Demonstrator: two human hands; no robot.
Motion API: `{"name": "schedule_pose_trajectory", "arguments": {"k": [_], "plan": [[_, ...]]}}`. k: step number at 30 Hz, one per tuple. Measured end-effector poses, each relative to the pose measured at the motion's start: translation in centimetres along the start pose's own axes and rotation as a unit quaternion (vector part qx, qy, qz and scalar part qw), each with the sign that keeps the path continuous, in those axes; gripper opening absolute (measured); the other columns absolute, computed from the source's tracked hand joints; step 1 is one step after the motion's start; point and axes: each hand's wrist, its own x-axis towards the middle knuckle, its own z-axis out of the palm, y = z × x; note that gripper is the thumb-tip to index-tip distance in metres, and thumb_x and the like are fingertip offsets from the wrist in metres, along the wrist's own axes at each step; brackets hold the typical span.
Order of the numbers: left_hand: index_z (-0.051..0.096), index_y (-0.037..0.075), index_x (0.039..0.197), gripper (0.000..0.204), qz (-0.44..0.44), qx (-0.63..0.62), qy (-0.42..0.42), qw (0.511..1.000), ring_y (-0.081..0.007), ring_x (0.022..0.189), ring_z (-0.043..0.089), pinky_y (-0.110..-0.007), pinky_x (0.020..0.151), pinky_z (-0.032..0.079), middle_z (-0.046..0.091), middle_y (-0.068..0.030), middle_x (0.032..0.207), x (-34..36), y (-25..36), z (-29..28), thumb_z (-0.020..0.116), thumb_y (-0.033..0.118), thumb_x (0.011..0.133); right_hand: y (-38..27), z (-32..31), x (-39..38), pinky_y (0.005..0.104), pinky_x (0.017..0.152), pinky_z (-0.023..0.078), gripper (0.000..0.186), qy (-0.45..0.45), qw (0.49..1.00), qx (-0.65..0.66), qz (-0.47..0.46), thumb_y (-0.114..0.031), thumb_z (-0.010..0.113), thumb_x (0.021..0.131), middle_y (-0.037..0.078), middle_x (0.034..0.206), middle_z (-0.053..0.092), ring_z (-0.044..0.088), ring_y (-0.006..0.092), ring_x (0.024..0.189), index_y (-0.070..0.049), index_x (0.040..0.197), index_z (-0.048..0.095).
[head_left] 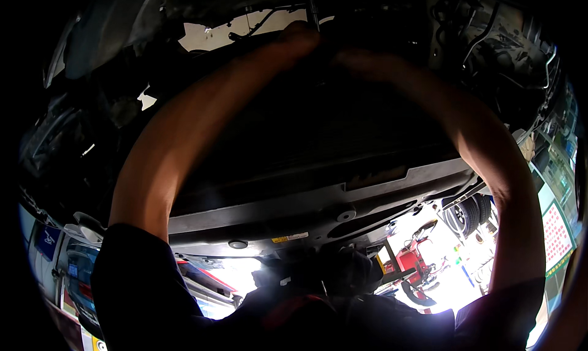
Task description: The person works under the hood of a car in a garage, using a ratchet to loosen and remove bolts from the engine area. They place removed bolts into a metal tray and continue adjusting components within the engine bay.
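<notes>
Beneath a raised car's dark underbody (294, 143), the left hand (298, 40) and right hand (361, 62) reach toward twelve o'clock. The left touches a thin metal rod (313, 13). Whether either hand grips anything cannot be told in the shadow.

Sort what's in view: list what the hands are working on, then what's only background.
In hand:
left hand
right hand
thin metal rod between them
dark car underside

Background:
grey crossmember
red workshop machine
wheel
wall poster
</notes>
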Motion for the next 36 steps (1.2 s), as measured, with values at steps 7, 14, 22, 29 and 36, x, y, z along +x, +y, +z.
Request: {"name": "schedule_pose_trajectory", "arguments": {"k": [7, 14, 22, 29, 36], "plan": [[0.065, 0.001, 0.112, 0.043, -0.073, 0.003, 0.046, 0.996, -0.0238, 0.1, 0.063, -0.035, 0.086, 0.051, 0.065, -0.0147, 0.112, -0.5, 0.4, 0.4, 0.065, 0.035, 0.086, -1.8, 1.8, -0.3, 0.0333, 0.077, 0.051, 0.04, 0.112, 0.956, -0.268, -0.03, -0.029, 0.07, 0.083, 0.005, 0.098, 0.066, 0.062, 0.0168, 0.085, -0.005, 0.114, 0.062], [0.067, -0.001, 0.105, 0.046, -0.02, -0.091, 0.009, 0.996, -0.0251, 0.09, 0.067, -0.036, 0.079, 0.053, 0.068, -0.0146, 0.103, -1.1, 0.5, -0.5, 0.072, 0.037, 0.079, -1.2, 0.6, -0.6, 0.0339, 0.082, 0.049, 0.045, 0.011, 0.994, -0.103, 0.024, -0.03, 0.071, 0.082, 0.005, 0.103, 0.064, 0.059, 0.0162, 0.092, -0.006, 0.118, 0.06], [0.063, 0.0, 0.114, 0.047, -0.024, 0.051, 0.075, 0.996, -0.0261, 0.1, 0.062, -0.035, 0.088, 0.049, 0.065, -0.0149, 0.111, -2.5, 2.1, -0.4, 0.069, 0.035, 0.083, -2.0, 1.5, -1.4, 0.0346, 0.081, 0.049, 0.038, 0.042, 0.98, -0.193, -0.037, -0.024, 0.067, 0.085, 0.004, 0.103, 0.063, 0.059, 0.0158, 0.092, -0.007, 0.118, 0.06], [0.065, -0.001, 0.105, 0.038, -0.035, -0.193, -0.035, 0.98, -0.0247, 0.091, 0.066, -0.038, 0.079, 0.052, 0.068, -0.0138, 0.099, -0.2, -0.2, -0.1, 0.072, 0.027, 0.08, -0.5, 0.2, -0.3, 0.0331, 0.08, 0.05, 0.04, -0.008, 0.995, -0.1, 0.023, -0.025, 0.067, 0.085, 0.005, 0.108, 0.063, 0.059, 0.015, 0.094, -0.007, 0.119, 0.059], [0.067, -0.001, 0.101, 0.041, -0.04, 0.043, 0.082, 0.995, -0.0247, 0.091, 0.066, -0.036, 0.078, 0.052, 0.069, -0.0141, 0.1, -2.4, 1.7, -0.7, 0.075, 0.031, 0.076, -1.3, 0.9, 0.1, 0.0351, 0.078, 0.049, 0.048, 0.047, 0.993, -0.108, 0.025, -0.023, 0.063, 0.086, 0.009, 0.105, 0.061, 0.058, 0.0187, 0.092, -0.007, 0.13, 0.049]]}}
